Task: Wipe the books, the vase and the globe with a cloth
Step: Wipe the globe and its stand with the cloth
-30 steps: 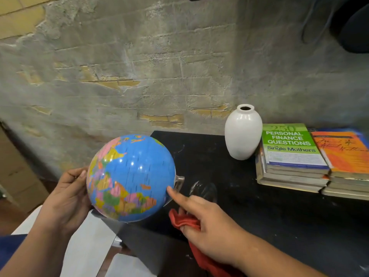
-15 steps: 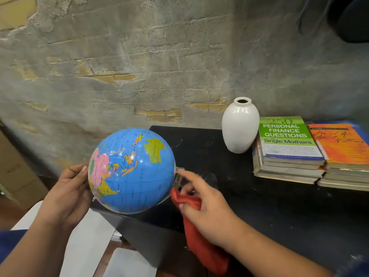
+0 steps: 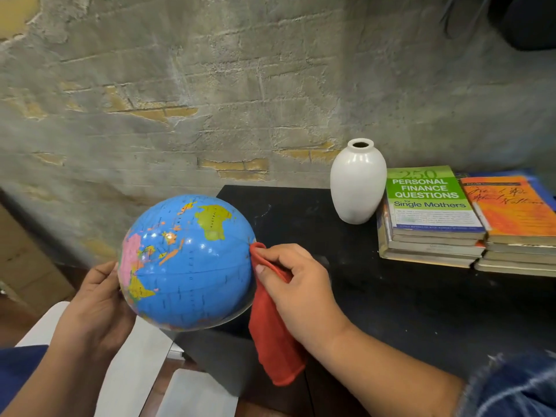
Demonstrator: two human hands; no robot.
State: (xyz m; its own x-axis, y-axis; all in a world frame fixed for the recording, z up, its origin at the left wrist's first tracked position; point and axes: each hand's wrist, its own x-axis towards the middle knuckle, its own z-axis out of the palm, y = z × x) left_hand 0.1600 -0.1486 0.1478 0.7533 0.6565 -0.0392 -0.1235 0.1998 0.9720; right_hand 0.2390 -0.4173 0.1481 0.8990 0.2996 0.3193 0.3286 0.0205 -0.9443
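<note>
A blue globe (image 3: 186,263) hangs in the air at the left edge of the black table (image 3: 406,302). My left hand (image 3: 99,302) cups its left side with the fingers behind it. My right hand (image 3: 298,290) grips a red cloth (image 3: 273,341) and presses its top fold against the globe's right side; the rest of the cloth hangs down. A white vase (image 3: 358,182) stands upright at the back of the table. Two stacks of books (image 3: 433,215) lie to its right, the left one touching the vase.
A rough plastered brick wall (image 3: 210,85) rises right behind the table. White surfaces (image 3: 132,365) lie below the table's left edge, with a cardboard box (image 3: 27,260) at the far left. A dark object (image 3: 529,19) hangs at the top right.
The globe has turned, with the yellow-green landmass now on top. My right hand rose from below the globe's stand and brought the red cloth up onto the globe's right side.
</note>
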